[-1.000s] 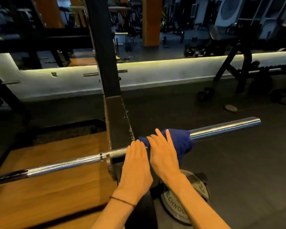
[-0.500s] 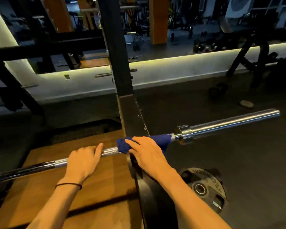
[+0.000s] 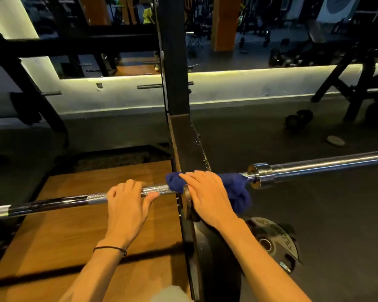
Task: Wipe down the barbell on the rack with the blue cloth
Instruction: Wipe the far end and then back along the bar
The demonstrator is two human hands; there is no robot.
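Right fingers [image 3: 192,176]: we curl them over the cloth [image 3: 234,188], pressing it round the bar [image 3: 52,202] at the rack post [image 3: 177,94].
Left hand [image 3: 127,199]: we grip bare knurling just left of the post.
Progress: mid-wipe, we judge; the shaft left of the post and the sleeve [image 3: 325,165] look left to do.
Arms: both reach forward, palms down.

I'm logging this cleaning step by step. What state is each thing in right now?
barbell: resting across the rack, sleeve bare
blue cloth: bunched over the bar beside the collar
right hand: pressing the cloth onto the bar
left hand: gripping the knurled shaft
rack: upright, supporting the bar
weight plate: lying flat on the floor
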